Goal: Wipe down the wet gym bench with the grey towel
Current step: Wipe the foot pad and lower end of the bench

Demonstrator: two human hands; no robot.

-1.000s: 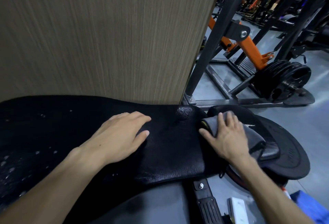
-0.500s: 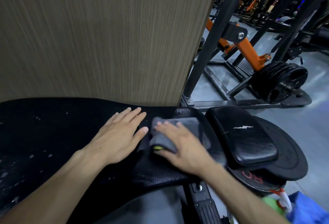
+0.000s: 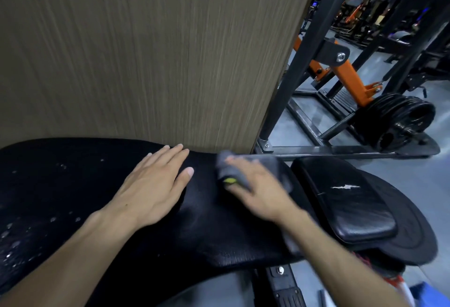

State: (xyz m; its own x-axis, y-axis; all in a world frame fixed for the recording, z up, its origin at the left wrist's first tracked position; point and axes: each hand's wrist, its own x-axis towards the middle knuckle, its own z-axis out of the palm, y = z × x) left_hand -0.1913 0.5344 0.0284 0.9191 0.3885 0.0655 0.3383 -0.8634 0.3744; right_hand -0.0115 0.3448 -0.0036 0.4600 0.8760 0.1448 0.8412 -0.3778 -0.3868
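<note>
Pressing the grey towel [image 3: 233, 172] flat under my blurred right hand [image 3: 258, 192], fingers straight, I rest my relaxed left hand [image 3: 151, 189] on the wet desk [image 3: 60, 185] just left of it.

Black bench [image 3: 219, 241] (droplets left) bears grey towel [image 3: 233, 172].

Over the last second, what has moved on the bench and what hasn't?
The right hand carried the grey towel off the small seat pad leftward onto the main bench pad, and now presses it near the far edge, close to the left hand. The left hand stayed flat on the bench; the water droplets at the left end remain unwiped.
</note>
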